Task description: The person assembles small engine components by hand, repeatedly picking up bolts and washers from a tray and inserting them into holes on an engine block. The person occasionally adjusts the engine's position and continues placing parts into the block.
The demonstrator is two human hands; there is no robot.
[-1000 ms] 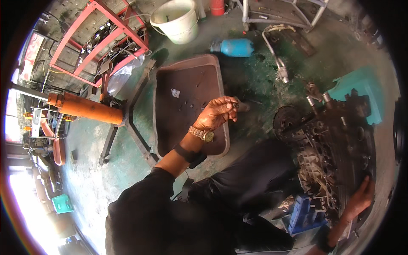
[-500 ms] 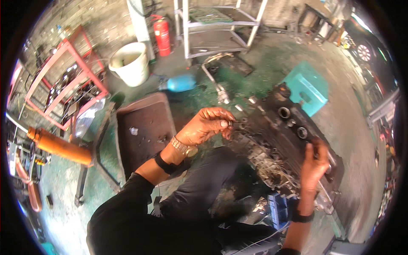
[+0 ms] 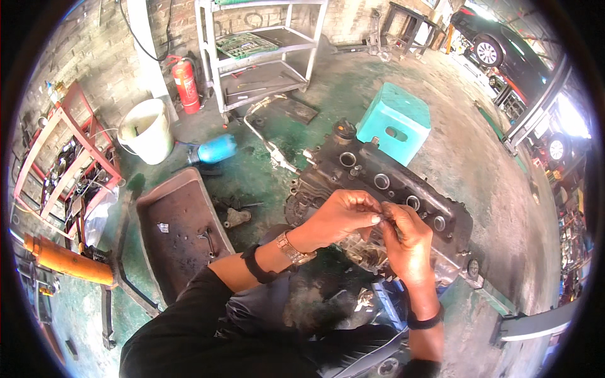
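Note:
My left hand, with a gold watch and a dark band at its wrist, has its fingers pinched. Against its fingertips, my right hand is pinched too. Whatever small piece lies between them is covered by the fingers. Both hands hover over the near side of a greasy engine, whose black cover has several round metal-rimmed openings. Pale metal parts show on the engine's side below my hands.
A brown tray with small bits in it lies at left. Beyond it are a blue bottle, a white bucket and a metal shelf. Behind the engine stands a turquoise stool. An orange cylinder is at far left.
My right hand has come left from the engine's right end and now meets my left hand at the fingertips. The view has turned, so the surroundings sit further left.

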